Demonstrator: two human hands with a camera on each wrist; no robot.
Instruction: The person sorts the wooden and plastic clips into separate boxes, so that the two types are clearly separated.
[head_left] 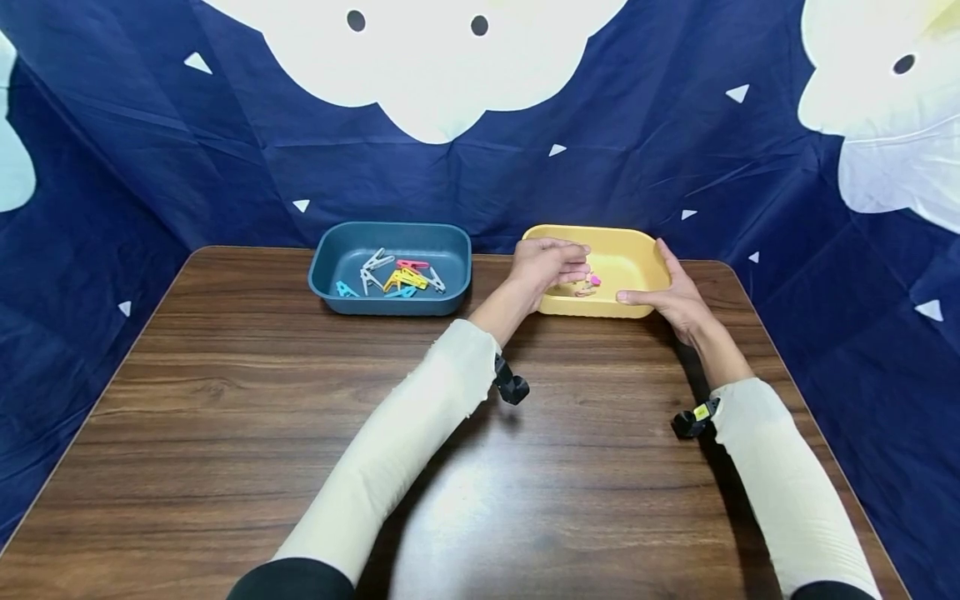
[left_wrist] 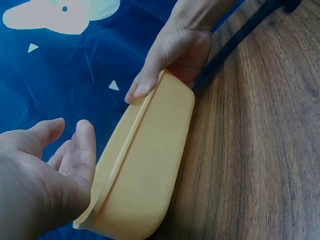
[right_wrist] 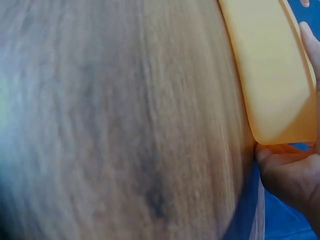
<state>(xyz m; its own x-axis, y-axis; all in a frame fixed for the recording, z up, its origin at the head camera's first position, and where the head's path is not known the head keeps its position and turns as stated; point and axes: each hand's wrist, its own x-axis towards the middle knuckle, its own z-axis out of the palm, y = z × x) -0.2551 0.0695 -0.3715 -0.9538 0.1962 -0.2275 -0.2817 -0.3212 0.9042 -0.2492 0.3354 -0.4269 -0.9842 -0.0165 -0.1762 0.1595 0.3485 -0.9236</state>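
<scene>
A yellow plastic basin (head_left: 600,309) stands at the back right of the table. My right hand (head_left: 681,298) grips its right end, the thumb over the front rim and the fingers along the side. Over the basin's left end is my left hand (head_left: 546,265), its fingers loosely bent. The left wrist view shows nothing between the fingers of this left hand (left_wrist: 55,172). Small pink and tan pieces (head_left: 592,282) lie inside the yellow basin, partly hidden by the left hand; their kind is unclear.
To the left stands a dark teal basin (head_left: 390,307) with several clothespins (head_left: 405,277) in white, yellow, red and blue. Both basins rest near the back edge of the wooden table (head_left: 300,433). Behind hangs a blue cloth (head_left: 225,158) with white shapes.
</scene>
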